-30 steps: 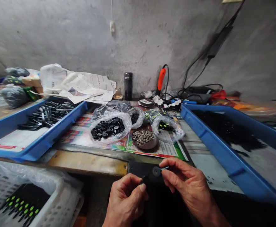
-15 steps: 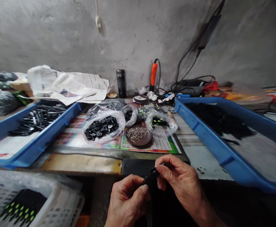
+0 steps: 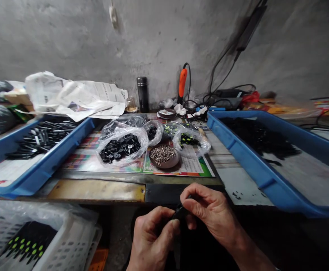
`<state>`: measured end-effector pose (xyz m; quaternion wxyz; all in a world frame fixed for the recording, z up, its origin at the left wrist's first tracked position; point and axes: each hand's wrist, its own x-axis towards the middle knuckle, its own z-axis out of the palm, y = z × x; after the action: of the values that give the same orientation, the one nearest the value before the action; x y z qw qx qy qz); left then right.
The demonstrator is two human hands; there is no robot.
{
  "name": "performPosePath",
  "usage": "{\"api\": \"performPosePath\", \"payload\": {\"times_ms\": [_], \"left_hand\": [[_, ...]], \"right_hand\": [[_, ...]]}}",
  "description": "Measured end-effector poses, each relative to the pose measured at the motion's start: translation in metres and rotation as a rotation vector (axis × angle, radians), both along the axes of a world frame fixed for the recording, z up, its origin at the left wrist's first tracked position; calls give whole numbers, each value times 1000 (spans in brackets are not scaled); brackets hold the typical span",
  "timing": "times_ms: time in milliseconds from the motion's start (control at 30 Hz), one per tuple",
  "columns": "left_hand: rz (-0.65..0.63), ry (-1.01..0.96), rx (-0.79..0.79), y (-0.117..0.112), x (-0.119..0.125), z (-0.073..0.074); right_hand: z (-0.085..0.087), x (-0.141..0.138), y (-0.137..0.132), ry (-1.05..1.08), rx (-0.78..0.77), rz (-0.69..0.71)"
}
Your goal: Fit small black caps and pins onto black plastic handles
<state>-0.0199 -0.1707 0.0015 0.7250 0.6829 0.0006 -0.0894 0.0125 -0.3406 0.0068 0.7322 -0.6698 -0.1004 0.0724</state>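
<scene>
A small black plastic part [image 3: 180, 212] is pinched between my two hands, just off the front edge of the bench. My left hand [image 3: 155, 237] grips its lower end between thumb and fingers. At its upper end, my right hand [image 3: 209, 214] closes thumb and forefinger; the fingers hide most of the part, so its exact kind cannot be made out. Beyond the hands stands a round dish [image 3: 168, 163] of small metal screws. Beside it lie an open plastic bag of black round pieces [image 3: 120, 148] and a bag of black and yellow-green pieces [image 3: 189, 140].
Blue trays hold black parts, one at left [image 3: 50, 167] and one at right [image 3: 254, 169]. A white basket [image 3: 74, 229] with black and green pieces sits lower left. Against the wall are a black flask [image 3: 143, 94], an orange-handled tool [image 3: 182, 84] and crumpled paper [image 3: 76, 98].
My right hand has shifted slightly left and turned over the black part, covering more of its upper end. My left hand keeps its grip. The whole view has tilted slightly.
</scene>
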Motion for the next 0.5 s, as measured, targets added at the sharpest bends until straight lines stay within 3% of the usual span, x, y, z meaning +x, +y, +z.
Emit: {"api": "performPosePath", "payload": {"times_ms": [200,367,500], "left_hand": [[-17,26,-18,-2,-2,-9],[32,-79,105,-4,-5,-16],[9,32,-20,-6,-3,-18]], "right_hand": [[-4,1,-2,-46,-61,74],[-7,1,-5,-65,-122,120],[-7,-1,-4,-49,-127,85]]}}
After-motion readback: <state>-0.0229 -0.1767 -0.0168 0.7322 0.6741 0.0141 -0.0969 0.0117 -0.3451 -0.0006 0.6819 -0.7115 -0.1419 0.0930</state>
